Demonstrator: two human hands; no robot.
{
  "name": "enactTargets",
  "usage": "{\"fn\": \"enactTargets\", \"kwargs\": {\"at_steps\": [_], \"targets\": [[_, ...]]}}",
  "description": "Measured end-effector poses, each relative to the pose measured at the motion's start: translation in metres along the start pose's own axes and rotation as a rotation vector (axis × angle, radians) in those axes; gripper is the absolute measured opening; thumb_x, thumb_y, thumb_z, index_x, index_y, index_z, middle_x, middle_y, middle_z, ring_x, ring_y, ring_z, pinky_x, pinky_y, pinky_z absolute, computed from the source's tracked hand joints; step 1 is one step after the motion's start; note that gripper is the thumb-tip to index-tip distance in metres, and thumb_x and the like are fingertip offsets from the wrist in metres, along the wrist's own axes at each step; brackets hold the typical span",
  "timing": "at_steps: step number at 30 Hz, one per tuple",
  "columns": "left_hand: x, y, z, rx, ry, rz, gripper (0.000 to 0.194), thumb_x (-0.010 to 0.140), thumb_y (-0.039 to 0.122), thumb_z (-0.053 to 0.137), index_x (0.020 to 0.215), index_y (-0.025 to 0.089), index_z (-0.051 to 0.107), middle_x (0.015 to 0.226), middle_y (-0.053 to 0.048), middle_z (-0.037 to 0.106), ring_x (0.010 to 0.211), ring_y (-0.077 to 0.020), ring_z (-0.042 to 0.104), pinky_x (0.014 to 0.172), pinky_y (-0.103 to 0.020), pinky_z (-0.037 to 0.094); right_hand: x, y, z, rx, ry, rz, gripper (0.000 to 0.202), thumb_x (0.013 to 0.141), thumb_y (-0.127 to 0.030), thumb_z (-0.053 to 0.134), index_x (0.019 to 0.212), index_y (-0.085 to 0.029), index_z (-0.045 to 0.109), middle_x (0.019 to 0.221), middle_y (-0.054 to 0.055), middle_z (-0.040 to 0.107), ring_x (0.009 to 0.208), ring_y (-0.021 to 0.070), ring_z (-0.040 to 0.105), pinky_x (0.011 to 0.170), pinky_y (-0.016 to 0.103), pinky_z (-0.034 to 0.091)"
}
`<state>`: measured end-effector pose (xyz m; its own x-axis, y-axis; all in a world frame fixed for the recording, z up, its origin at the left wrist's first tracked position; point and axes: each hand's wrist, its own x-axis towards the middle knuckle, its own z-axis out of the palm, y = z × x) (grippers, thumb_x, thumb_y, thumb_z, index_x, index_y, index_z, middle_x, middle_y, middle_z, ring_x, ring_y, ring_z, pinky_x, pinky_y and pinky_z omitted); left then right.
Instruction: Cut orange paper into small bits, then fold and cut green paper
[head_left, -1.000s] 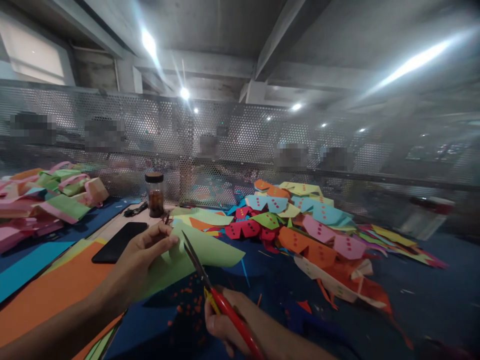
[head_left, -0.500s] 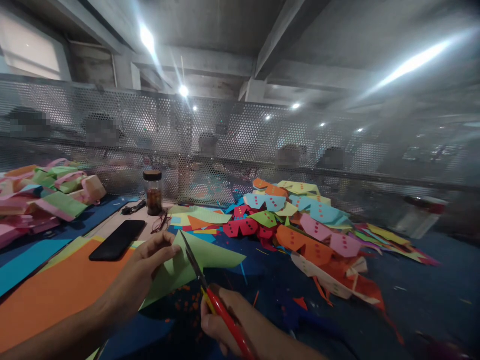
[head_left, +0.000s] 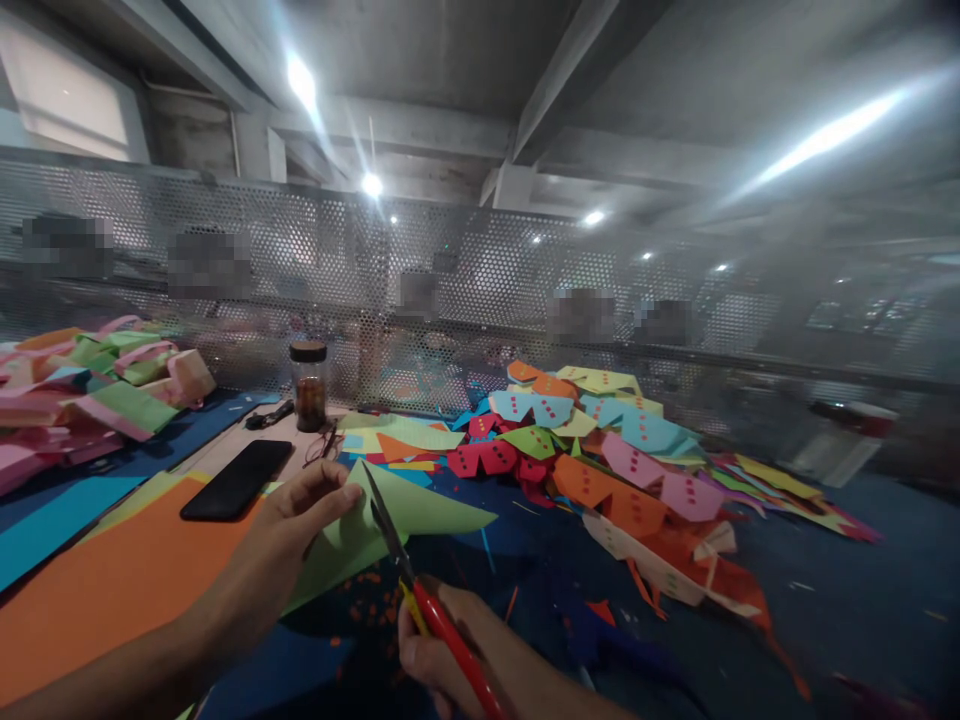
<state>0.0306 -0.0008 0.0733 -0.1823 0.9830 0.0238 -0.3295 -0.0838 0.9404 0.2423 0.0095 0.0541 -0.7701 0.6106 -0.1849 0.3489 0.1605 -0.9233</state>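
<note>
My left hand (head_left: pixel 311 510) pinches a light green sheet of paper (head_left: pixel 442 516) by its upper left part and holds it above the table. In my right hand (head_left: pixel 450 640) is a pair of scissors (head_left: pixel 457 640) with red and yellow handles. The blades lie at the paper, pointing up and away from me, with the tip close to the sheet's top corner. Whether the blades are fully closed is hard to see. Small orange paper scraps (head_left: pixel 375 605) lie on the dark blue table below the sheet.
Left lie orange paper sheets (head_left: pixel 127 590), a black phone (head_left: pixel 238 480) and a heap of folded paper strips (head_left: pixel 97 390). A lidded jar (head_left: pixel 309 388) stands behind. Cut paper shapes with punched holes (head_left: pixel 637 480) pile up on the right. A perforated metal screen (head_left: pixel 337 250) runs across the back.
Hands, paper and scissors keep nearly the same pose. The whole view has shifted very slightly.
</note>
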Motion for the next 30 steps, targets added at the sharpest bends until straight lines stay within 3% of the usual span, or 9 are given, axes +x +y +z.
{"fn": "enactTargets", "kwargs": {"at_steps": [10, 30], "targets": [[-0.004, 0.002, 0.000, 0.072, 0.009, 0.032, 0.030, 0.069, 0.038, 0.079, 0.077, 0.021, 0.056, 0.066, 0.007, 0.053, 0.053, -0.0069, 0.044, 0.046, -0.015, 0.038, -0.004, -0.008, 0.000, -0.029, -0.010, -0.008, 0.006, 0.085, -0.024, 0.049, 0.085, -0.018, 0.050, 0.062, -0.005, 0.042, 0.052, 0.0075, 0.041, 0.049, 0.018, 0.034], [-0.006, -0.010, -0.003, 0.145, 0.009, 0.063, 0.025, 0.076, 0.041, 0.072, 0.078, 0.022, 0.056, 0.068, 0.006, 0.054, 0.059, -0.0097, 0.047, 0.052, -0.017, 0.038, 0.003, -0.008, 0.002, -0.062, -0.006, -0.005, 0.008, 0.079, -0.023, 0.052, 0.083, -0.019, 0.046, 0.064, -0.006, 0.042, 0.054, 0.0073, 0.036, 0.049, 0.021, 0.025]]}}
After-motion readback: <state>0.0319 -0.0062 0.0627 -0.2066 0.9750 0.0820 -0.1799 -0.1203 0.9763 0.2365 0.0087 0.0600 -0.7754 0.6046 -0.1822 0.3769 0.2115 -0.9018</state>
